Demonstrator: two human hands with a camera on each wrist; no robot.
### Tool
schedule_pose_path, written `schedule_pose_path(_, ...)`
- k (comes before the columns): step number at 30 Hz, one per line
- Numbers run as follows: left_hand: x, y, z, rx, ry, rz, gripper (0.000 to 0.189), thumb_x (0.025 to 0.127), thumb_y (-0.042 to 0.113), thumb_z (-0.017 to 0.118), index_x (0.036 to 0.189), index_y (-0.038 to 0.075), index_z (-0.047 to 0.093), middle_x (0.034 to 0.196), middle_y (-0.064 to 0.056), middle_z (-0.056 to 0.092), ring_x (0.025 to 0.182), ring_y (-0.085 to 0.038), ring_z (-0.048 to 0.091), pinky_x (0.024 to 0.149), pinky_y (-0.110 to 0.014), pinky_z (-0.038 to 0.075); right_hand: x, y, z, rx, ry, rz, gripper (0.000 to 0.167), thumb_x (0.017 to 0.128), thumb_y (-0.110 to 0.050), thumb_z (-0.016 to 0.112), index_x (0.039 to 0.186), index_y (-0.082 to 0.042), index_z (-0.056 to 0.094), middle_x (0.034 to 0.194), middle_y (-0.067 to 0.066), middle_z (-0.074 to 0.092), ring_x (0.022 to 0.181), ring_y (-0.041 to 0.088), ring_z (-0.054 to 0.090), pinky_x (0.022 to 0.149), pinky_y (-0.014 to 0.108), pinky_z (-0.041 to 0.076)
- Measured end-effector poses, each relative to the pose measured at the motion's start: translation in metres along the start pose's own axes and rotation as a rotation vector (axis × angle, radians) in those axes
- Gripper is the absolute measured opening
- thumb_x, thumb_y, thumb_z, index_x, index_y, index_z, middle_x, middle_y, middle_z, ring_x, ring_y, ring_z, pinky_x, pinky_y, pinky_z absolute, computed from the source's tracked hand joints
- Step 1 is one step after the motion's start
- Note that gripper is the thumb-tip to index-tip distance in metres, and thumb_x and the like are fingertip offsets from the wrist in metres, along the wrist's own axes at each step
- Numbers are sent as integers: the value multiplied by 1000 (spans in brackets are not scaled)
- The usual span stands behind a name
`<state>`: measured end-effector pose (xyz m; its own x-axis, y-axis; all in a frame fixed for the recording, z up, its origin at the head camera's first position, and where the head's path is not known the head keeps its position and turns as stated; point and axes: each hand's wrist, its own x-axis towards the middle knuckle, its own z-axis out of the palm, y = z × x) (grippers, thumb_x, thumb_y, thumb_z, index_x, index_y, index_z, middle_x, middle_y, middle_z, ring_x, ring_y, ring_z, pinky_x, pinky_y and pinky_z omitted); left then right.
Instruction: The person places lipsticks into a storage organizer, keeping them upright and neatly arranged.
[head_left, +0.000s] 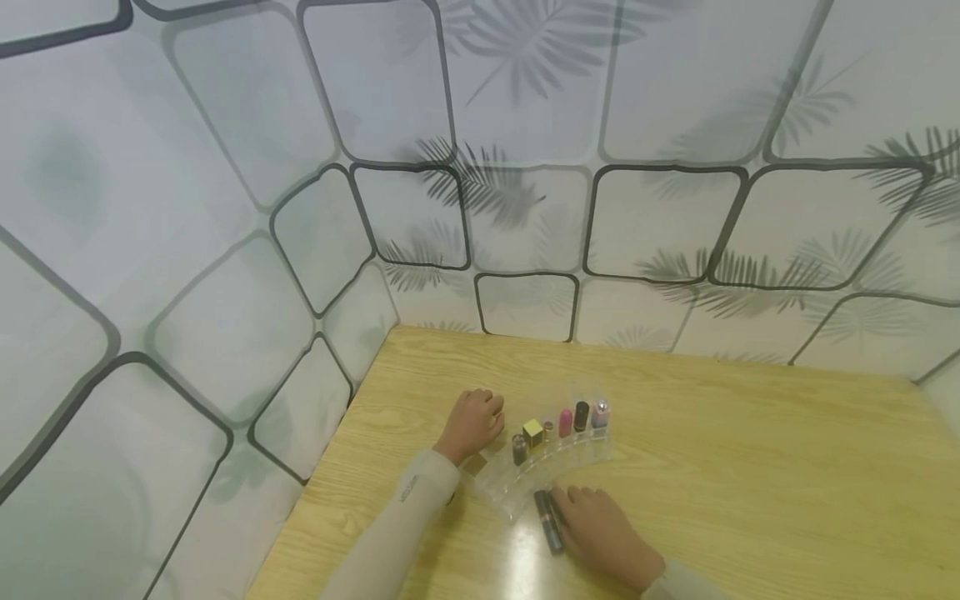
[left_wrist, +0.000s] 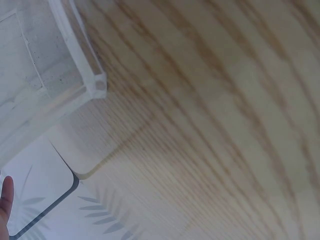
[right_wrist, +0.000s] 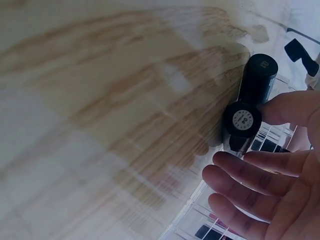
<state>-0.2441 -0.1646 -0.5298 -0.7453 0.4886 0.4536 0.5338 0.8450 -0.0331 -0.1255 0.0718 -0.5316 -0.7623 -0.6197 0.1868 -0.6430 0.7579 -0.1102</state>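
A clear curved stand with small compartments sits on the table, several cosmetics along its back row. By its left end is my left hand, fingers loosely bent and holding nothing. In the left wrist view a corner of the clear stand shows, with one fingertip at the edge. In front of the stand, my right hand pinches a black cosmetic tube with a round "04" label, thumb against its side. A second black tube lies alongside it on the table.
In the stand are a dark bottle, a yellow-topped box, a pink tube, a black tube and a silver-topped bottle. Patterned walls border the wooden table behind and on the left.
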Motion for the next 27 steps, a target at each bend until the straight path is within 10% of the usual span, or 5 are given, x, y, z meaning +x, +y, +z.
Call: schedule_pose_path(27,1,1,-2,5,-14,-7,15,82,18,64,72,15,53,65,6,50,61,-8,45,68,-25,45,13,4,7,96,-29,132,13,81,-13,65,88,-4,59,71,2,52,57,11,47,50,22,41)
